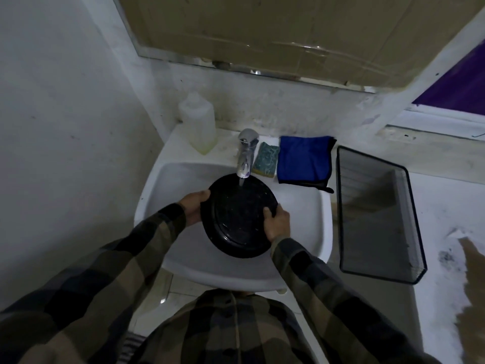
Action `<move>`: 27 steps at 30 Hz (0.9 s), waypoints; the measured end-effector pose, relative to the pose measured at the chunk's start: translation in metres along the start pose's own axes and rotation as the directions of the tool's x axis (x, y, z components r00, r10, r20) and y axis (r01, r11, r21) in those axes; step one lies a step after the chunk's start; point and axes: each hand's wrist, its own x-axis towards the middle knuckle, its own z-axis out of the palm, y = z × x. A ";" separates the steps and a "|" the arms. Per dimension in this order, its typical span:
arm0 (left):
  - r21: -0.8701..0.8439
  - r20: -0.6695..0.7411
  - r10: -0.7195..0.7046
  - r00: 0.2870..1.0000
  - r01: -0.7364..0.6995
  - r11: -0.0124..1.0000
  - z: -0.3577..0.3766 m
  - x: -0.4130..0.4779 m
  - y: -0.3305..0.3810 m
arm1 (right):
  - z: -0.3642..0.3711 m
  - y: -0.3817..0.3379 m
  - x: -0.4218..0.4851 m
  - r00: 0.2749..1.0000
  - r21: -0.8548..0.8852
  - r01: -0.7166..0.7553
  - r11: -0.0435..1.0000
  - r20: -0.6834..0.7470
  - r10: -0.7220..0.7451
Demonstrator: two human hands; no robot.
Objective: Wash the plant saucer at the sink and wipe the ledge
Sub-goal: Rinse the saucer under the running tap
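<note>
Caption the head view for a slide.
Left hand and right hand hold a black saucer under the running tap over the sink; sponge and blue cloth lie beside it.

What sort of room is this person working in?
Likely a small bathroom or washroom: a white basin with a chrome tap running, a sponge and blue cloth on its ledge, and what looks like a cardboard-covered mirror above.

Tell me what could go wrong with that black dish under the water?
The wet saucer might slip, since the left hand and right hand grip only its edges, and bang into the sink. Water from the tap could also splash off it onto the sleeves or the blue cloth nearby.
</note>
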 end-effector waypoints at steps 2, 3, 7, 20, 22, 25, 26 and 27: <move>-0.043 -0.045 0.024 0.999 -0.026 0.999 -0.003 -0.006 -0.006 | 0.013 -0.014 -0.007 0.999 -0.162 0.043 0.986 0.014 -0.042; -0.065 -0.063 0.032 0.997 -0.037 0.997 -0.006 -0.007 -0.010 | 0.019 -0.020 -0.009 0.997 -0.255 0.077 0.964 0.007 -0.078; -0.141 -0.153 0.046 0.987 -0.068 0.988 -0.012 -0.012 -0.020 | 0.043 -0.045 -0.014 0.922 -0.514 0.380 0.769 0.148 -0.357; -0.300 -0.277 0.039 0.960 -0.125 0.946 -0.029 -0.015 -0.018 | 0.047 -0.015 -0.028 0.315 -0.364 0.925 0.110 0.571 -0.758; -0.341 -0.276 0.023 0.961 -0.120 0.932 -0.033 -0.015 -0.017 | 0.028 0.000 -0.021 0.409 -0.378 0.897 0.229 0.514 -0.754; -0.383 -0.299 -0.005 0.954 -0.115 0.917 -0.032 -0.015 -0.016 | 0.020 -0.005 -0.020 0.456 -0.388 0.877 0.285 0.481 -0.749; -0.382 -0.312 -0.008 0.950 -0.117 0.917 -0.031 -0.015 -0.017 | 0.022 -0.012 -0.021 0.446 -0.387 0.881 0.272 0.487 -0.751; -0.375 -0.332 -0.004 0.943 -0.128 0.918 -0.032 -0.014 -0.017 | 0.026 -0.019 -0.022 0.432 -0.384 0.887 0.255 0.500 -0.751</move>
